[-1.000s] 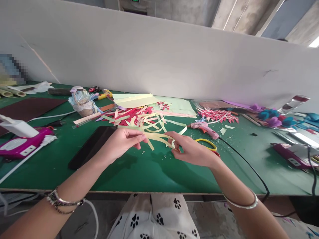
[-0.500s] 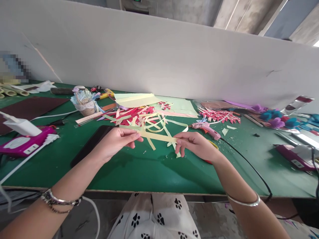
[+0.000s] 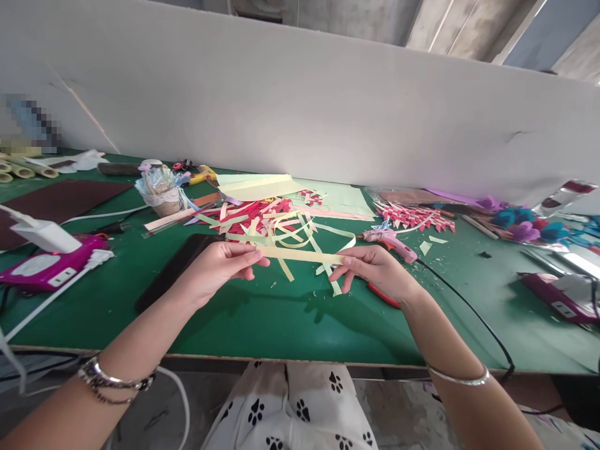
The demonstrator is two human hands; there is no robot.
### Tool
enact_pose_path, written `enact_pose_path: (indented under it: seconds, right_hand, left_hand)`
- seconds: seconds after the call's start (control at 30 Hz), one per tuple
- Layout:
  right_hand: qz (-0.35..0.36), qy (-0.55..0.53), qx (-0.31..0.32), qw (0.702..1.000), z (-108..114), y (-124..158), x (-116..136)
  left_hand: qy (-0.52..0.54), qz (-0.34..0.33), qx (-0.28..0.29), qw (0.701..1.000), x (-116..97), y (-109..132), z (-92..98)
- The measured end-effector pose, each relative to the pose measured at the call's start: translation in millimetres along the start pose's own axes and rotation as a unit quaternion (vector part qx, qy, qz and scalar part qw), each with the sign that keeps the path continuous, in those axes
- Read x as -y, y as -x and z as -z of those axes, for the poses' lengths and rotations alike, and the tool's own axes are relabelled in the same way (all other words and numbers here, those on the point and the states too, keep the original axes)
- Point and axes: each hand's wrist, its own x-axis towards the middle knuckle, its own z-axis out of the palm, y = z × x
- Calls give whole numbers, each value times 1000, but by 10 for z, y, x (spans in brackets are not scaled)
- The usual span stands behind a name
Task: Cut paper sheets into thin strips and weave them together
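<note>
A pale yellow paper strip (image 3: 302,255) stretches nearly level between my two hands, above the green table. Its left end is pinched between the thumb and fingers of my left hand (image 3: 218,265). My right hand (image 3: 377,272) grips the other end the same way. Behind the strip lies a heap of cut paper strips (image 3: 267,215) in red, pink, green and yellow. Curled pale green strips (image 3: 334,282) hang or lie just beyond it. Partly hidden by my right hand is a red-handled tool (image 3: 384,296).
A pink glue gun (image 3: 389,242) lies to the right, its black cord running to the table's front edge. On the left are a dark flat object (image 3: 162,278), a magenta power strip (image 3: 54,272) and a decorated pot (image 3: 164,194). Woven red-and-white pieces (image 3: 417,215) lie at the back right.
My right hand has moved slightly right and up, so the strip is drawn straighter and more level, with more of it showing. My left hand has barely moved.
</note>
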Motion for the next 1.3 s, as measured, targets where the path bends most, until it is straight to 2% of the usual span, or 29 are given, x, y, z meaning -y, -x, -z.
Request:
enact_pose_path:
  seconds: [0.2, 0.43, 0.67, 0.8, 0.97, 1.17, 1.3]
  right_hand:
    - [-5, -36, -24, 999, 45, -12, -57]
    - [-32, -89, -104, 990, 15, -44, -52]
    - [-34, -96, -97, 990, 12, -34, -47]
    - [-22, -75, -101, 992, 22, -37, -84]
    - [2, -10, -148, 989, 27, -54, -101]
    - [37, 89, -153, 983, 18, -46, -61]
    - [68, 134, -180, 972, -24, -44, -38]
  left_hand:
    - [-7, -11, -9, 1000, -8, 42, -1]
    - [-17, -31, -28, 999, 24, 42, -18]
    - [-11, -36, -34, 999, 56, 29, -31]
    - [-1, -32, -29, 999, 59, 36, -27]
    - [5, -37, -28, 999, 57, 55, -41]
    - [-17, -56, -38, 998, 41, 87, -38]
    - [-58, -78, -55, 994, 60, 114, -64]
